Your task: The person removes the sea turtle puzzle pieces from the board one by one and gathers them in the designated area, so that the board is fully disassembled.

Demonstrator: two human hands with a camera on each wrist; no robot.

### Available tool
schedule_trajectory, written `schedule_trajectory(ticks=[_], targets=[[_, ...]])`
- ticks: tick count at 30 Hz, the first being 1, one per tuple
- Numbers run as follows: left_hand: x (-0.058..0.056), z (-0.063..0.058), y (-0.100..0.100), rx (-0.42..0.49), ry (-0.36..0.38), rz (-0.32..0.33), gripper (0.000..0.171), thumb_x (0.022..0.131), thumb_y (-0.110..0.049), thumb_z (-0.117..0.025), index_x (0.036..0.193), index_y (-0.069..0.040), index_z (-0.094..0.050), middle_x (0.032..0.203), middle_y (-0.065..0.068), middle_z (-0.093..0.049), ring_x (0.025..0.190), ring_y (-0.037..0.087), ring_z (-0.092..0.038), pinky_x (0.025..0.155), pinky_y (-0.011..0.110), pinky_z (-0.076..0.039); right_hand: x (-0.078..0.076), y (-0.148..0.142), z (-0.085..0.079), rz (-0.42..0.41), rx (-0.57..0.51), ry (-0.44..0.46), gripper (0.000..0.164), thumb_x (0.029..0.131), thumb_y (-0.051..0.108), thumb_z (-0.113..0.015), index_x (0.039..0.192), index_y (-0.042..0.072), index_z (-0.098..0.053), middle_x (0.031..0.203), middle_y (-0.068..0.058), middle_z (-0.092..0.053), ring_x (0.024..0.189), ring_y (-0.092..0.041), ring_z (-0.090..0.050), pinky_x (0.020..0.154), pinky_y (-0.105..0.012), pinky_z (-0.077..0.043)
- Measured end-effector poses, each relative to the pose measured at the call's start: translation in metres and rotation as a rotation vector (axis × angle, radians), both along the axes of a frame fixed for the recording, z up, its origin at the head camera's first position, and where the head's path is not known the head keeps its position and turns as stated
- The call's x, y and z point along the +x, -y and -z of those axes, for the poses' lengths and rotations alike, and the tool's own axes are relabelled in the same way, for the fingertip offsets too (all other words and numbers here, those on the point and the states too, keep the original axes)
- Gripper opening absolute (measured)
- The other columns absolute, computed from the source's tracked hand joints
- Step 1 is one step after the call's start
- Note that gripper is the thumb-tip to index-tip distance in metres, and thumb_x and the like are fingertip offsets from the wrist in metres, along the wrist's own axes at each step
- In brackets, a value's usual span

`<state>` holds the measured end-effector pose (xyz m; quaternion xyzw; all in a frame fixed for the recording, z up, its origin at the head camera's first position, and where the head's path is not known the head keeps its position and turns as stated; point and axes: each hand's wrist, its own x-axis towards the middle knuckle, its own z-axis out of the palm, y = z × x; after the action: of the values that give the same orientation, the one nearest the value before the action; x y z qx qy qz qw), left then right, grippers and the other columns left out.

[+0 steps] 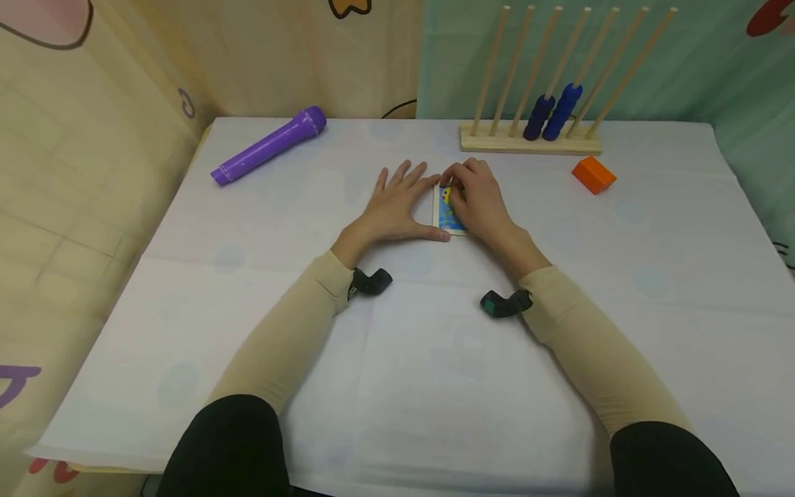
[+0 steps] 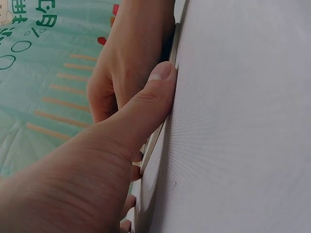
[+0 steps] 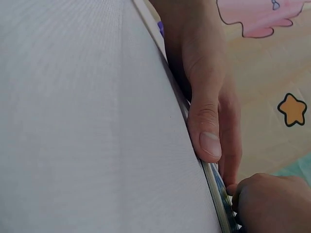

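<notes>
A small flat board [image 1: 444, 219] with a pale frame and a blue-and-yellow picture lies on the white-covered table. My left hand [image 1: 397, 207] is spread at its left side, index fingertip at the far edge and thumb at the near edge. In the left wrist view the left thumb [image 2: 158, 87] runs along the board's thin edge. Bent over the picture, my right hand [image 1: 483, 200] covers the board's right part, thumb and index finger close to its surface. I cannot tell whether it pinches anything, as the right hand itself hides the spot.
A purple toy microphone [image 1: 270, 146] lies at the back left. At the back right stands a wooden peg rack [image 1: 497, 142] with dark blue beads [image 1: 564, 110] on two of its upright rods. An orange block [image 1: 593, 174] sits in front of the rack's right end.
</notes>
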<state>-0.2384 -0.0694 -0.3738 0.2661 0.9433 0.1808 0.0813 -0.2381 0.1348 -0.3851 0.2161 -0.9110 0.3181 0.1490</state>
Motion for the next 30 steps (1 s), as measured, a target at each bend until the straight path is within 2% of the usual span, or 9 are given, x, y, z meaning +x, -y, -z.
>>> schedule_trajectory(ticks=[7, 14, 19, 25, 30], targets=[[-0.0015, -0.0038, -0.0010, 0.013, -0.008, -0.014, 0.113, 0.076, -0.079, -0.077, 0.167, -0.030, -0.031, 0.178, 0.004, -0.012, 0.166, 0.029, 0.003, 0.131, 0.057, 0.009, -0.0048, 0.0021, -0.0015, 0.010, 0.008, -0.008, 0.017, 0.103, 0.001, -0.055, 0.107, -0.001, -0.071, 0.101, -0.020, -0.059, 0.098, -0.037, -0.050, 0.086, -0.044, -0.043], [-0.0012, -0.0024, -0.0005, 0.022, -0.003, -0.018, 0.113, 0.075, -0.078, -0.079, 0.167, -0.029, -0.033, 0.178, 0.005, -0.015, 0.166, 0.029, 0.001, 0.131, 0.058, 0.008, -0.0079, 0.0046, 0.0014, 0.027, 0.061, 0.011, 0.018, 0.101, 0.000, -0.052, 0.104, -0.003, -0.070, 0.104, -0.020, -0.060, 0.101, -0.039, -0.050, 0.093, -0.048, -0.042], [-0.0018, -0.0013, 0.0010, 0.025, 0.000, -0.018, 0.114, 0.075, -0.079, -0.078, 0.167, -0.029, -0.032, 0.178, 0.004, -0.014, 0.166, 0.029, 0.002, 0.131, 0.057, 0.008, -0.0084, 0.0058, 0.0015, 0.005, 0.076, 0.028, 0.017, 0.099, 0.004, -0.053, 0.097, 0.001, -0.070, 0.106, -0.018, -0.059, 0.105, -0.038, -0.049, 0.092, -0.051, -0.042], [-0.0025, -0.0008, 0.0012, 0.035, -0.001, -0.020, 0.115, 0.075, -0.080, -0.078, 0.167, -0.030, -0.031, 0.178, 0.003, -0.014, 0.166, 0.028, 0.001, 0.131, 0.056, 0.009, -0.0055, 0.0027, 0.0000, -0.012, 0.070, -0.019, 0.018, 0.098, 0.001, -0.054, 0.107, 0.003, -0.070, 0.102, -0.017, -0.060, 0.099, -0.037, -0.051, 0.089, -0.047, -0.043], [-0.0027, 0.0000, 0.0004, 0.042, -0.004, -0.016, 0.114, 0.075, -0.080, -0.078, 0.167, -0.031, -0.032, 0.178, 0.004, -0.015, 0.166, 0.029, 0.000, 0.131, 0.057, 0.009, -0.0035, -0.0004, -0.0005, -0.017, 0.125, -0.026, 0.018, 0.102, 0.002, -0.054, 0.112, 0.005, -0.069, 0.105, -0.015, -0.059, 0.100, -0.034, -0.051, 0.090, -0.046, -0.044]])
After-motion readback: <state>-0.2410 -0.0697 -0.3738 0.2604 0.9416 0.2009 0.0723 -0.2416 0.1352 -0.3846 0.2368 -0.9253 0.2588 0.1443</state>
